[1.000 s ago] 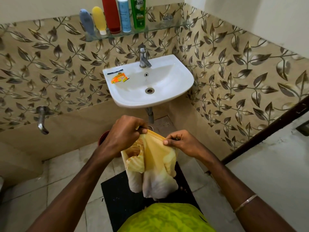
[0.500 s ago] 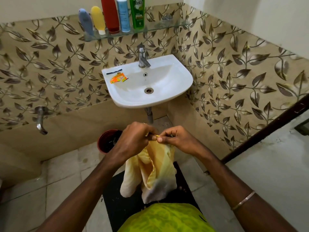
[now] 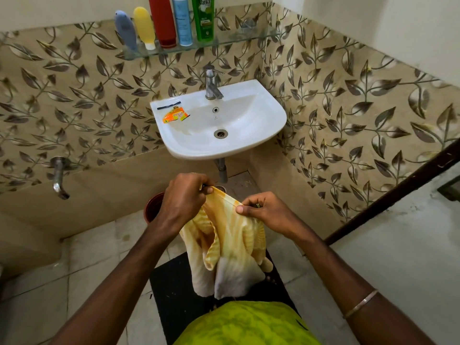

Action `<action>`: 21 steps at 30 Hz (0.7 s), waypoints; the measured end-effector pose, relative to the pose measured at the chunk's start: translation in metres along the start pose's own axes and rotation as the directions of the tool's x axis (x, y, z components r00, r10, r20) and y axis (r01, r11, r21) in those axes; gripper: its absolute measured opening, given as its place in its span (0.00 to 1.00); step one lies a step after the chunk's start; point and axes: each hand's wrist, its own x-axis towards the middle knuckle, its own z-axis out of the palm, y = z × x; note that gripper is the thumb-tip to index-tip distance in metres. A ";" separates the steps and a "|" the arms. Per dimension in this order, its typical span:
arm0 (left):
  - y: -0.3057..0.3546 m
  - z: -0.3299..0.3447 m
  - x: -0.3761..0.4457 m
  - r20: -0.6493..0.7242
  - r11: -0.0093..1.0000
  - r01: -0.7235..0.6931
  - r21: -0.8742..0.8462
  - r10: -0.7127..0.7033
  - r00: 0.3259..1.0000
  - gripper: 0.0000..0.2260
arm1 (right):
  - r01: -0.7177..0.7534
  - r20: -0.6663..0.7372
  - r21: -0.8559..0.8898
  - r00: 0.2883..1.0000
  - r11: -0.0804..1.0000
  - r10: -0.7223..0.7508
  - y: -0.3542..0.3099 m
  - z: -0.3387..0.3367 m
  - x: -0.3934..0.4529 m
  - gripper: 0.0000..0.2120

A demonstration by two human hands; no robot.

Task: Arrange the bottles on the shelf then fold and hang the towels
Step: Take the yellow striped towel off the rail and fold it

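A pale yellow and white towel (image 3: 229, 255) hangs bunched in front of me, below the sink. My left hand (image 3: 183, 200) grips its top edge at the left. My right hand (image 3: 263, 211) pinches the same edge a little to the right and lower. Several bottles stand in a row on the glass shelf (image 3: 239, 39): a grey-blue one (image 3: 125, 29), a yellow one (image 3: 144, 27), a red one (image 3: 163, 21), a light blue one (image 3: 181, 21) and a green one (image 3: 202, 17).
A white sink (image 3: 273, 120) with a tap (image 3: 211, 83) hangs on the tiled wall; an orange sachet (image 3: 174, 115) lies on its rim. A red bucket (image 3: 153, 206) stands behind my left hand. A black mat (image 3: 171, 290) covers the floor. A wall spout (image 3: 58, 175) sticks out at left.
My hands came together at the towel's top edge, then drew apart again. The right hand now sits lower right of the left, and the towel hangs more spread.
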 end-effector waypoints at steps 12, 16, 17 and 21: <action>0.010 0.017 -0.004 0.214 0.978 -0.194 -0.074 0.206 0.955 0.09 | 0.035 -0.013 -0.052 0.999 0.998 -0.035 -0.012 0.004 0.006 0.07; 0.010 0.013 -0.001 0.149 0.985 -0.169 -0.040 0.173 0.974 0.09 | 0.006 -0.001 -0.064 1.000 0.998 -0.006 -0.009 0.004 0.004 0.08; 0.009 0.012 0.000 0.136 0.987 -0.156 -0.044 0.161 0.978 0.09 | -0.003 -0.002 -0.062 1.000 0.998 0.003 -0.008 0.003 0.004 0.07; 0.001 0.007 0.003 0.083 0.991 -0.103 -0.087 0.110 0.990 0.11 | -0.017 -0.030 -0.036 0.999 0.999 0.016 0.000 0.002 0.002 0.07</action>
